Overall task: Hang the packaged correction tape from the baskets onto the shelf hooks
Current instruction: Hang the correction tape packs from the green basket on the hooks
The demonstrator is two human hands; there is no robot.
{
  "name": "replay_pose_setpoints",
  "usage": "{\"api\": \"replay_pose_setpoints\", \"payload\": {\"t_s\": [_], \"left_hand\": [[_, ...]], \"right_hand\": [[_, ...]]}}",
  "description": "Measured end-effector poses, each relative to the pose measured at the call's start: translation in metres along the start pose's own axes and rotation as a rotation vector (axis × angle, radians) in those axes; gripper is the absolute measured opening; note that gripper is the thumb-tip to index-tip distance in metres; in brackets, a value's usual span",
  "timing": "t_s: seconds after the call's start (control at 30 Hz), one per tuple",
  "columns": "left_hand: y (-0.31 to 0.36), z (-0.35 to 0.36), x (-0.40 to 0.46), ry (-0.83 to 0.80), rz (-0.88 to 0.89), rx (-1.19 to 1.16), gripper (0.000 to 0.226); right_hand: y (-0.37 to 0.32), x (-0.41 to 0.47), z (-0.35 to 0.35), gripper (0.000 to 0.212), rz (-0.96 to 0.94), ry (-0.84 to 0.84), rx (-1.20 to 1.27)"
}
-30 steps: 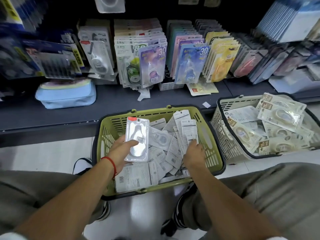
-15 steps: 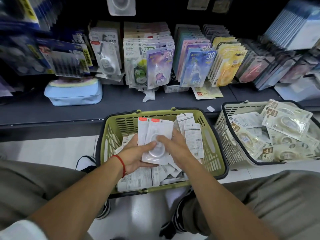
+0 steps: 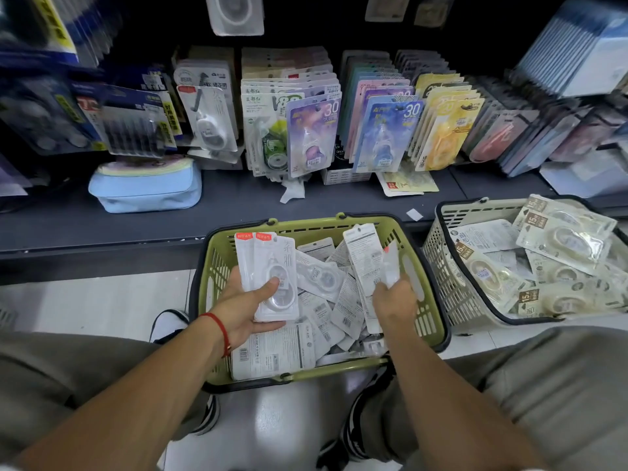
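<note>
Head view: the left hand (image 3: 246, 309) grips two stacked correction tape packs (image 3: 268, 273) upright, thumb across the front blister, above the green basket (image 3: 217, 266); the right hand (image 3: 394, 302) pinches a further pack (image 3: 390, 263) lifted from the loose packs (image 3: 326, 300) that fill this basket; a white basket (image 3: 441, 266) just to the right holds beige packs (image 3: 564, 236); behind both, the shelf (image 3: 170, 226) carries a blue pouch (image 3: 146, 186), with rows of hanging packs (image 3: 312, 130) above it.
</note>
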State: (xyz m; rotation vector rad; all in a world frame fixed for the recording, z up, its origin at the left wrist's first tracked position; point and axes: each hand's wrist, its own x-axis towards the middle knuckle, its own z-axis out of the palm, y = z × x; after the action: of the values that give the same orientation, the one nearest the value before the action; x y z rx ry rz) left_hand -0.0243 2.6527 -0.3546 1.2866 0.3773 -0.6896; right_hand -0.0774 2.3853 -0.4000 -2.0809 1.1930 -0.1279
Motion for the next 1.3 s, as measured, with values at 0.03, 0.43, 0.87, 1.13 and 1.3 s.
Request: {"api": "replay_pose_setpoints", "payload": {"t_s": [0.03,0.43,0.87,1.13,1.3], "left_hand": [[0.0,0.001,0.0,-0.014,-0.006,-0.013,0.05],[0.059,0.031,-0.015,-0.135,0.295,-0.039,0.074],[0.281,0.008,-0.062,0.072,0.909,0.018,0.062],[0.287,-0.005,-0.063,0.288,1.21,0.128,0.054],[0.289,-0.014,-0.062,0.384,1.234,0.133,0.055]], "right_hand": [[-0.006,-0.004,-0.005,0.043,0.018,0.084,0.072],[-0.132,-0.06,-0.015,0.02,-0.398,-0.608,0.523],[-0.359,-0.039,-0.101,0.017,-0.961,-0.389,0.588],[-0.394,-0.04,-0.082,0.022,-0.93,-0.398,0.688],[-0.401,-0.042,-0.069,0.021,-0.819,-0.376,0.813]]}}
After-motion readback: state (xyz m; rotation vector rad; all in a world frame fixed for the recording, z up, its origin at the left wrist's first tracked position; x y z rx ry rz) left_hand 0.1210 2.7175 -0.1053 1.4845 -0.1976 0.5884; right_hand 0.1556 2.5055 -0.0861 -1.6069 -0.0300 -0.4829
